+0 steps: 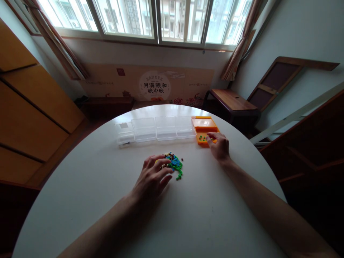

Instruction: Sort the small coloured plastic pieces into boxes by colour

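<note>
Curving over the near-left side of a heap of small bricks (176,163), the left hand (152,175) had its fingers bent and spread apart, palm down. Its grip stood open, though whether a fingertip touched any brick could not be told. The heap lay on the white, rounded surface (188,222), roughly between the two hands and nearer the left one. Blue and green bricks made up most of what showed, with brown ones mixed in along the far and left sides, and a few green ones trailed off toward the near edge. One brown brick (182,159) lay alone just to the right of the heap.

Farther off and to the right, the right hand (220,147) reached over the front of an orange box (202,144), thumb and forefinger brought near each other above its tray. Whether that grip held a piece was too small to tell. Several green pieces (200,138) lay loose inside the front part of the box, left of the fingers, and its lid (204,122) was raised at the back.

A row of clear boxes (145,134) ran leftward from the orange one, set side by side, their lids likewise up. Beyond the surface, a printed panel (158,87) covered the wall below wide windows (129,18); a wooden bench (233,99) stood at the right and an orange-brown cabinet (24,111) at the left.
</note>
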The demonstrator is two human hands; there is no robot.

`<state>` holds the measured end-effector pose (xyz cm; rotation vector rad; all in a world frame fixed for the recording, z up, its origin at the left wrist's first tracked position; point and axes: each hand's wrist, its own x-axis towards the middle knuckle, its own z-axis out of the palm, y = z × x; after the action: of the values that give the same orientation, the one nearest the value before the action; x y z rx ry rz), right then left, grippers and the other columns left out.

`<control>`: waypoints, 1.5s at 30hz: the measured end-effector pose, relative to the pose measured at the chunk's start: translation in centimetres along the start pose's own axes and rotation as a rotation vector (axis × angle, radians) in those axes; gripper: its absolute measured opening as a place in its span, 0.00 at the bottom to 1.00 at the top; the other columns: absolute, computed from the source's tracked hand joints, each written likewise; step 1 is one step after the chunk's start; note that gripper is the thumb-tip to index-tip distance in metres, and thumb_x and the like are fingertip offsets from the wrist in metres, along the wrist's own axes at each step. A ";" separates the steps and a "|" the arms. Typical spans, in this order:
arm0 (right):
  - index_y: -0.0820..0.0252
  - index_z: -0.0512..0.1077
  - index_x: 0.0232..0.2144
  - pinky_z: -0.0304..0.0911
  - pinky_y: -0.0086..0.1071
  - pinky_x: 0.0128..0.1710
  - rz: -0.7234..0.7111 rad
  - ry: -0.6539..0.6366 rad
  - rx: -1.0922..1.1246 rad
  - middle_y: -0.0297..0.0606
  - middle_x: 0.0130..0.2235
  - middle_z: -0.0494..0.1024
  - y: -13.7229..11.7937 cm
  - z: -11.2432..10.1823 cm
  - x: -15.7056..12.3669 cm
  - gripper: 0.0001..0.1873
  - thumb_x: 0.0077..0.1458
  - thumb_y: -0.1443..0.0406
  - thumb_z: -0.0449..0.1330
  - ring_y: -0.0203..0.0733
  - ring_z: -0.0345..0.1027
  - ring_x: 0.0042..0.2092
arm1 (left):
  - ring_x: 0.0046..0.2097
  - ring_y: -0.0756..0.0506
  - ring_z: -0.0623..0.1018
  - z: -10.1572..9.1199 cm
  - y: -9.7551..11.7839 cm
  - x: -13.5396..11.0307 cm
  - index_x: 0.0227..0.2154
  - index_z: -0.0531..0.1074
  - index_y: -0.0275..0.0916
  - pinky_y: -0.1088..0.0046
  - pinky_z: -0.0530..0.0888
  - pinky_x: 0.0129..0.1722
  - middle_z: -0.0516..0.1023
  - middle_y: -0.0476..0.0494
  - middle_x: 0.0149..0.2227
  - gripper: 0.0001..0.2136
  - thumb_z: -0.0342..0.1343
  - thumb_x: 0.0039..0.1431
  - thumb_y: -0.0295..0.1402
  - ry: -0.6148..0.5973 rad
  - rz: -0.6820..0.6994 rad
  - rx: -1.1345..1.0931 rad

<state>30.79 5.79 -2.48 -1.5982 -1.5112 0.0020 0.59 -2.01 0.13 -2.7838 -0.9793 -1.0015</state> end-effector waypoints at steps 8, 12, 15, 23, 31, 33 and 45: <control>0.61 0.77 0.34 0.63 0.40 0.44 -0.057 0.040 0.035 0.41 0.34 0.79 -1.2 -0.1 -0.4 0.11 0.53 0.63 0.57 0.48 0.70 0.39 | 0.56 0.40 0.66 -0.1 -0.1 0.0 0.39 0.75 0.46 0.57 0.62 0.55 0.74 0.45 0.49 0.08 0.55 0.60 0.29 -0.082 0.031 -0.034; 0.59 0.77 0.32 0.62 0.41 0.45 -0.094 0.027 0.027 0.40 0.35 0.79 -1.9 0.0 -0.8 0.09 0.54 0.63 0.57 0.48 0.70 0.40 | 0.58 0.40 0.65 -0.1 -0.3 -0.1 0.42 0.76 0.53 0.56 0.59 0.57 0.73 0.47 0.52 0.10 0.56 0.60 0.31 -0.139 0.087 -0.046; 0.58 0.77 0.32 0.62 0.42 0.46 -0.106 0.012 0.032 0.39 0.35 0.80 -2.3 0.1 -1.0 0.08 0.54 0.64 0.57 0.47 0.70 0.41 | 0.58 0.40 0.64 0.0 -0.4 -0.1 0.41 0.77 0.54 0.56 0.58 0.58 0.73 0.48 0.53 0.10 0.56 0.60 0.33 -0.174 0.095 -0.048; 0.58 0.77 0.32 0.61 0.41 0.45 -0.160 -0.021 0.055 0.37 0.35 0.79 -3.1 0.0 -1.4 0.07 0.54 0.65 0.58 0.46 0.70 0.40 | 0.57 0.42 0.66 0.0 -0.3 -0.1 0.33 0.77 0.45 0.59 0.61 0.57 0.75 0.48 0.50 0.06 0.55 0.61 0.29 -0.129 0.012 -0.081; 0.56 0.75 0.33 0.60 0.41 0.44 -0.349 -0.080 0.130 0.36 0.33 0.77 -6.0 -0.3 -3.1 0.05 0.56 0.66 0.58 0.44 0.68 0.38 | 0.57 0.42 0.66 -0.2 0.0 0.2 0.35 0.74 0.43 0.59 0.61 0.57 0.75 0.47 0.51 0.06 0.52 0.62 0.29 -0.192 -0.041 -0.096; 0.56 0.75 0.34 0.61 0.40 0.43 -0.458 -0.103 0.164 0.36 0.34 0.77 -7.1 -0.5 -3.8 0.04 0.56 0.66 0.59 0.44 0.67 0.38 | 0.57 0.41 0.66 0.0 -0.2 0.2 0.35 0.73 0.42 0.59 0.62 0.56 0.75 0.46 0.50 0.05 0.53 0.62 0.29 -0.174 -0.063 -0.114; 0.56 0.70 0.33 0.58 0.35 0.40 -0.910 -0.338 0.217 0.34 0.34 0.77 -10.9 -0.5 -6.4 0.03 0.60 0.67 0.56 0.37 0.65 0.36 | 0.53 0.43 0.69 0.7 -1.6 0.0 0.33 0.72 0.40 0.61 0.68 0.53 0.75 0.43 0.46 0.03 0.55 0.61 0.33 -0.013 -0.162 -0.348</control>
<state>20.84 -1.36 0.61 -0.6534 -2.2972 -0.0738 0.04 -0.60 -0.71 -3.0249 -1.1481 -1.2908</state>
